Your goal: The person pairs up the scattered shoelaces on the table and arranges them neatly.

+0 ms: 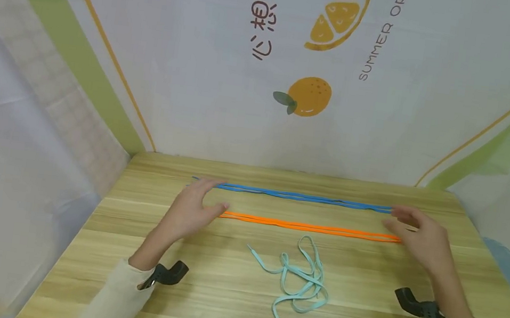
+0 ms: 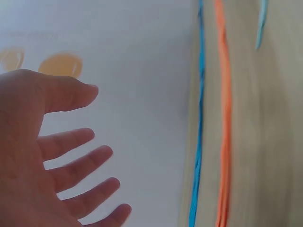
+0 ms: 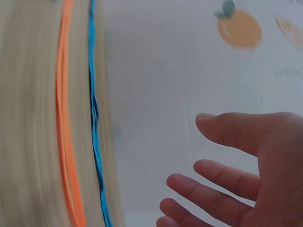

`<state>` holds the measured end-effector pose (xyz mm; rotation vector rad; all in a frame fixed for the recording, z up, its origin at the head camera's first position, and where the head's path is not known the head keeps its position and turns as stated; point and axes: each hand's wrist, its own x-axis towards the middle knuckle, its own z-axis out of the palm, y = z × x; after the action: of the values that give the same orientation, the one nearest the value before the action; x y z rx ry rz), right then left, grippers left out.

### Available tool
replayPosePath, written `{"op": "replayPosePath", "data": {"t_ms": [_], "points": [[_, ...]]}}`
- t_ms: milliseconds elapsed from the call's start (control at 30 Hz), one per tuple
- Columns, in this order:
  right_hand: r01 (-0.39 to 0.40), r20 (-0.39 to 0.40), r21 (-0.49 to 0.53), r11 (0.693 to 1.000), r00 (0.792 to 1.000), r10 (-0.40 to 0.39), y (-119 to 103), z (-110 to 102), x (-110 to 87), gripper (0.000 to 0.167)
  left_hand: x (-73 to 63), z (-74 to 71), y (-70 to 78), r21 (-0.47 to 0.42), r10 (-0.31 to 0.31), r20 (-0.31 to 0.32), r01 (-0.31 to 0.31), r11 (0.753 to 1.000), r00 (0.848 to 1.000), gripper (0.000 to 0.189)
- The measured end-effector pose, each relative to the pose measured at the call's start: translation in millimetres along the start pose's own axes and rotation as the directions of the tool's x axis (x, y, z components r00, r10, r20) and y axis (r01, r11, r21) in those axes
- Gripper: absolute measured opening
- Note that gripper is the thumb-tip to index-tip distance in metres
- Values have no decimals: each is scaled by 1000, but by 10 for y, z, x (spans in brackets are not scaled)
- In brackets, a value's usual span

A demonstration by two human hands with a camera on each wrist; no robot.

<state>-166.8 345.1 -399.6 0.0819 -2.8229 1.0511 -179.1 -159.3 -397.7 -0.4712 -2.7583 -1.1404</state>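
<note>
A blue shoelace (image 1: 298, 196), doubled into long strands, lies straight across the back of the wooden table. An orange shoelace (image 1: 304, 226) runs parallel in front of it, also doubled. Nearer the front, a mint-green shoelace (image 1: 302, 280) lies in a loose tangle. My left hand (image 1: 192, 207) is over the left ends of the straight laces, thumb and fingers spread with nothing between them. Over the right ends, my right hand (image 1: 423, 237) has its thumb apart from its fingers and holds nothing. Both wrist views show the empty palms and separated fingers.
The wooden table (image 1: 207, 303) meets a white cloth backdrop (image 1: 205, 93) printed with oranges and lettering just behind the blue lace. Cloth also hangs along the left and right sides. A black wrist mount (image 1: 167, 272) sits on the left wrist, another (image 1: 419, 306) on the right.
</note>
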Motion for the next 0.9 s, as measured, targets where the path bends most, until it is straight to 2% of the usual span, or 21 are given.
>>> {"op": "replayPosePath", "data": {"t_ms": [167, 333, 500, 633, 733, 900], "points": [[119, 31, -31, 992, 993, -118, -250, 173, -12, 51, -44, 252, 226, 10, 129, 10, -129, 992, 992, 48], [212, 84, -55, 976, 975, -208, -412, 409, -59, 46, -50, 527, 379, 16, 225, 98, -228, 974, 969, 42], [259, 173, -55, 964, 954, -246, -479, 666, -163, 38, -78, 800, 443, 45, 317, 223, -335, 941, 922, 38], [286, 227, -64, 956, 937, -265, -495, 839, -230, 38, -112, 970, 472, 46, 315, 308, -344, 938, 898, 38], [301, 249, -68, 951, 928, -276, -506, 922, -274, 42, -120, 1070, 472, 57, 328, 343, -368, 928, 880, 40], [346, 227, -118, 931, 922, -314, -550, 995, -354, 45, -141, 1148, 465, 127, 406, 379, -481, 867, 832, 40]]}}
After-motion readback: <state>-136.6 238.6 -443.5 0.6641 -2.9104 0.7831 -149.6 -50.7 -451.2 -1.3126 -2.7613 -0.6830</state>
